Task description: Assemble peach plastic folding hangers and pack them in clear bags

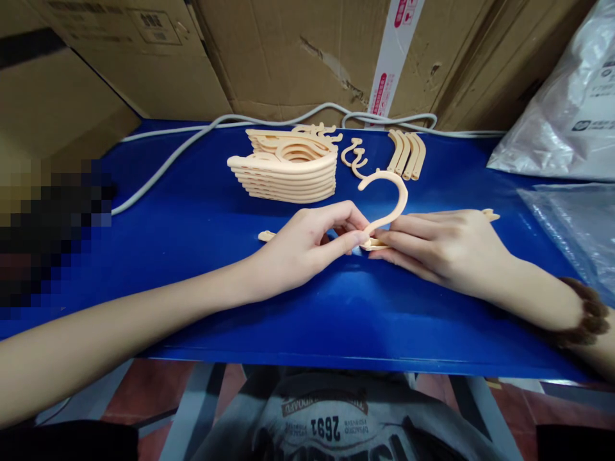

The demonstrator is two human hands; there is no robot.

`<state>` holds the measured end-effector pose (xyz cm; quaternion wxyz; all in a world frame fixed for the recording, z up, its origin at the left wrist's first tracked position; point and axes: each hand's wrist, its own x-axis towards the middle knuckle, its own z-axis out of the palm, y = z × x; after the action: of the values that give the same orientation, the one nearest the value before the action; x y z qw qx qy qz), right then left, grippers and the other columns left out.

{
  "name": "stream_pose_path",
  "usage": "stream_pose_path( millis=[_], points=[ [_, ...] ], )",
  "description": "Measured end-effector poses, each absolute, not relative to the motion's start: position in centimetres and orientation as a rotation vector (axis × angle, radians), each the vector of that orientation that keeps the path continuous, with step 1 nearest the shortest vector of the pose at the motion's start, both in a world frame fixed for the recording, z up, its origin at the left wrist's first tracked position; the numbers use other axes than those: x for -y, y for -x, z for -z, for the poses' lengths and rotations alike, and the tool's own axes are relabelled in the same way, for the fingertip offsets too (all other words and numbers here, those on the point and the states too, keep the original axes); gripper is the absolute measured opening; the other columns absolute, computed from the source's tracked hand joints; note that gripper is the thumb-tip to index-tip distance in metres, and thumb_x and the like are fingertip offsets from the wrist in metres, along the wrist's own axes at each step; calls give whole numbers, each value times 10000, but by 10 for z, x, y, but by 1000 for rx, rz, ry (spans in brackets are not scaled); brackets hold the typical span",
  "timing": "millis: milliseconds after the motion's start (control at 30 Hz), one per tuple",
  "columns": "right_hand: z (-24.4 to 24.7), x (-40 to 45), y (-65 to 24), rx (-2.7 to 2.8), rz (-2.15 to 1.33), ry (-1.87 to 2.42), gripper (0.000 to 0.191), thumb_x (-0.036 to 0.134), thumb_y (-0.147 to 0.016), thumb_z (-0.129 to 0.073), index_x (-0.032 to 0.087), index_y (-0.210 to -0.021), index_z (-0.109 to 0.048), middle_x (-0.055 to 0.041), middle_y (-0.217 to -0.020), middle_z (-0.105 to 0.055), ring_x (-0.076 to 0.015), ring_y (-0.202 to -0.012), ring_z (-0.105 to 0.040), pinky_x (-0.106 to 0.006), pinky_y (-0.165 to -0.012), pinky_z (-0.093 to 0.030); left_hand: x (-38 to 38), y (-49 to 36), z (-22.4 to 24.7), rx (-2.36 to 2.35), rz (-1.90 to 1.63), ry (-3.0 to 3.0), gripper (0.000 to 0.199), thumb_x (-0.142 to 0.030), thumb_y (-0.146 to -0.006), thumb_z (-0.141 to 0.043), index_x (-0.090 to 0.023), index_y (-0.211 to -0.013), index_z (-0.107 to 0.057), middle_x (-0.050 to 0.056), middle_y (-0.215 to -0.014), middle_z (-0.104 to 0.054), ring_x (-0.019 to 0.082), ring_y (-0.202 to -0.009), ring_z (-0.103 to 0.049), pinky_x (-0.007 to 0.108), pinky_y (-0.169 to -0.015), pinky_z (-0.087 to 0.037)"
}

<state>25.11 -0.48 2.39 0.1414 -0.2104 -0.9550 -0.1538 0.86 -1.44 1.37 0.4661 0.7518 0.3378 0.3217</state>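
A peach-coloured plastic hanger (400, 198) is held between both hands above the blue table, its curved hook pointing up and away from me. My left hand (312, 246) pinches it near the foot of the hook, thumb in front. My right hand (442, 246) lies palm down over the other arm, its fingers closed on it close to the hook. One arm tip shows left of my left hand, another beyond the right hand. The hands cover most of the hanger's body. Behind them sits a stack of matching hangers (288, 176).
On the blue table (288, 320), loose hooks (354, 157) and several curved arm pieces (406, 155) lie behind the hands. A white cable (177, 163) runs along the back before cardboard boxes (298, 57). At right are a white plastic parcel (567, 121) and a clear bag (576, 224).
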Motion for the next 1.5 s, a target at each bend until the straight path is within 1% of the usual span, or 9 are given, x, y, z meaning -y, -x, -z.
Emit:
stream_pose_path(
  millis=[233, 367, 533, 667, 867, 1067, 1233, 1367, 1500],
  points=[
    [-23, 5, -251, 2789, 319, 650, 356, 358, -1099, -462, 169, -1113, -763, -74, -1025, -798, -172, -821, -760, -278, -641, -491, 14, -9, -11, -825, -801, -1845, 188, -325, -1024, -611, -159, -948, -656, 23, -912, -732, 121, -823, -671, 210, -686, -488],
    [-23, 8, -250, 2798, 268, 713, 410, 381, -1109, -428, 176, -1053, -779, -66, -972, -786, -139, -757, -729, -255, -592, -428, 14, -9, -10, -827, -808, -1844, 221, -370, -1030, -613, -166, -952, -649, 19, -907, -731, 122, -819, -674, 206, -666, -490],
    [-25, 15, -246, 2771, 203, 852, 471, 412, -1113, -400, 165, -970, -775, -40, -817, -724, -104, -603, -625, -264, -533, -320, 16, -11, -8, -854, -859, -1801, 238, -386, -1020, -637, -163, -935, -642, 17, -908, -719, 120, -832, -672, 198, -655, -488],
    [-27, 19, -244, 2780, 108, 965, 512, 429, -1116, -364, 161, -937, -761, -45, -812, -711, -105, -593, -609, -267, -536, -286, 17, -11, -5, -866, -875, -1754, 253, -405, -1000, -665, -167, -919, -633, 25, -912, -722, 137, -836, -681, 213, -659, -505],
    [-26, 21, -242, 2779, 61, 1009, 513, 421, -1115, -353, 167, -927, -757, -45, -804, -710, -110, -591, -601, -280, -543, -267, 15, -11, -5, -854, -856, -1739, 232, -369, -997, -671, -145, -935, -664, 27, -903, -751, 117, -778, -684, 211, -666, -509],
    [-22, 22, -240, 2747, 76, 1027, 519, 429, -1115, -348, 180, -937, -767, -29, -771, -700, -118, -582, -597, -286, -536, -248, 17, -12, -6, -870, -830, -1723, 163, -274, -1010, -636, -124, -966, -685, -17, -743, -718, 82, -647, -669, 183, -616, -486],
    [-23, 20, -240, 2760, -9, 1026, 492, 417, -1112, -365, 185, -973, -777, -33, -790, -715, -132, -630, -641, -280, -551, -281, 19, -12, -7, -906, -820, -1826, 150, -211, -1008, -598, -123, -960, -710, -28, -693, -707, 83, -621, -679, 175, -626, -494],
    [-22, 18, -242, 2754, 24, 1000, 460, 400, -1104, -397, 180, -964, -777, -38, -815, -738, -141, -643, -654, -281, -550, -288, 20, -8, -6, -940, -818, -2108, 166, -207, -993, -614, -120, -1076, -727, -5, -802, -756, 101, -663, -695, 196, -647, -493],
    [-19, 15, -243, 2732, 111, 999, 430, 409, -1095, -435, 192, -979, -787, -39, -863, -764, -147, -657, -656, -291, -567, -310, 18, -4, -2, -970, -813, -2447, 203, -222, -993, -636, -134, -1159, -714, 24, -942, -788, 149, -781, -734, 230, -670, -483]
  ],
)
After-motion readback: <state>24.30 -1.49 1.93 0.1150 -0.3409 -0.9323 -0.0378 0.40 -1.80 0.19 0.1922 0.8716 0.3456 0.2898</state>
